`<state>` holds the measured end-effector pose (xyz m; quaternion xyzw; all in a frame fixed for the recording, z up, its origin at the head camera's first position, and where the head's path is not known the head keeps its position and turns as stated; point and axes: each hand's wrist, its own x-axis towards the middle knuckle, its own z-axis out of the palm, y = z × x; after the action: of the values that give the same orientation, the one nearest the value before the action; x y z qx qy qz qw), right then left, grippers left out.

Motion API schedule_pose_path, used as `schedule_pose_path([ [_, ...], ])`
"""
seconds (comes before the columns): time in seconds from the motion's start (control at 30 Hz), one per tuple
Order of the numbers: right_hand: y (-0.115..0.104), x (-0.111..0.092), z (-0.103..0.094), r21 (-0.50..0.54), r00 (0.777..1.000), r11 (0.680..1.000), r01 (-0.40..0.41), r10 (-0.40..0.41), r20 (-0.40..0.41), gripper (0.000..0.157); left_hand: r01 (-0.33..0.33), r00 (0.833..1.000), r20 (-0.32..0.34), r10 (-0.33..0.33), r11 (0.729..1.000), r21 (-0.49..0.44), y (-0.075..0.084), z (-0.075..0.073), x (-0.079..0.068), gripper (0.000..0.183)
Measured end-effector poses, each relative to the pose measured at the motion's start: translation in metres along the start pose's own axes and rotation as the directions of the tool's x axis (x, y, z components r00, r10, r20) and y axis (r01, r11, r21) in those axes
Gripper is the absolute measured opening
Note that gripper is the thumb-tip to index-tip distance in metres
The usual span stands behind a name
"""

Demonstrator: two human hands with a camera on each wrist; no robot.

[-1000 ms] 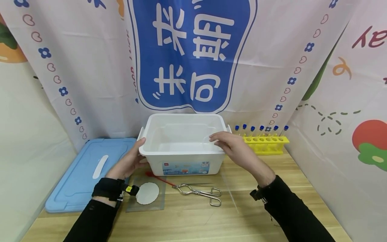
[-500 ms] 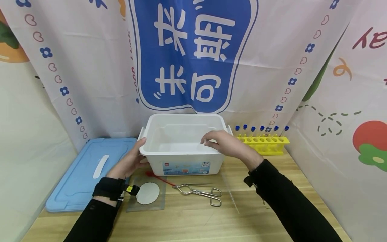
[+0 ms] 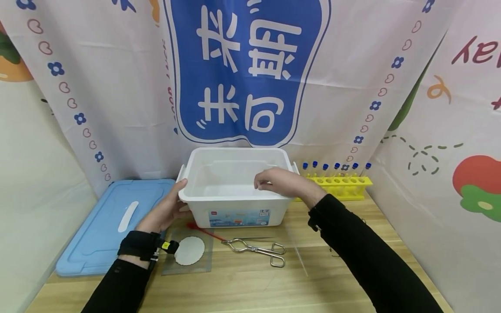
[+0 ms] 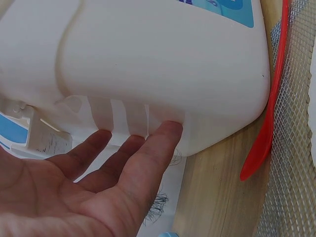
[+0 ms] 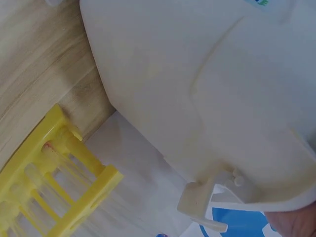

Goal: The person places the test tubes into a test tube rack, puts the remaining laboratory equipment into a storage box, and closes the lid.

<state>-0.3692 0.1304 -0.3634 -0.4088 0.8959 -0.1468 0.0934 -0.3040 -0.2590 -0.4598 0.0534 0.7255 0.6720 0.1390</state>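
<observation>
A white plastic storage bin (image 3: 203, 213) with a blue label stands lidless at the back of the table. At its left front corner is my left hand (image 3: 164, 211), the thumb up by the rim. In the left wrist view, fairly straight fingers (image 4: 148, 158) touch the bin's outer side wall. My right hand (image 3: 279, 181) reaches over the right front rim, its fingers bent downward above the bin's inside. Whether those fingertips hold anything small is hidden. The right wrist view shows the bin's side with its handle clip (image 5: 202, 200), and only a bit of that hand.
Left lies a blue lid (image 3: 101, 230). In front are a mesh sheet with a white disc (image 3: 189, 251), a red spoon (image 3: 205, 232), metal crucible tongs (image 3: 254, 248) and a thin clear rod (image 3: 300, 254). A yellow test tube rack (image 3: 344, 188) with blue-capped tubes stands right.
My right hand has moved left and slightly down over the bin, with its fingers bending more. My left hand and the bin have stayed in place.
</observation>
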Motion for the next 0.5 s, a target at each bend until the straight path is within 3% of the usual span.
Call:
schedule_pose_path([
  [0.27,0.004,0.013,0.007,-0.049,0.999,0.998,0.038,-0.037,0.02,0.019,0.011,1.0,-0.003,-0.011,1.0,-0.009,0.0,0.001,0.001,0.097],
  [0.5,0.006,0.023,0.012,-0.086,0.993,0.995,0.049,-0.04,0.11,0.016,0.004,1.0,0.004,-0.004,1.0,-0.013,0.0,0.002,0.002,0.097],
])
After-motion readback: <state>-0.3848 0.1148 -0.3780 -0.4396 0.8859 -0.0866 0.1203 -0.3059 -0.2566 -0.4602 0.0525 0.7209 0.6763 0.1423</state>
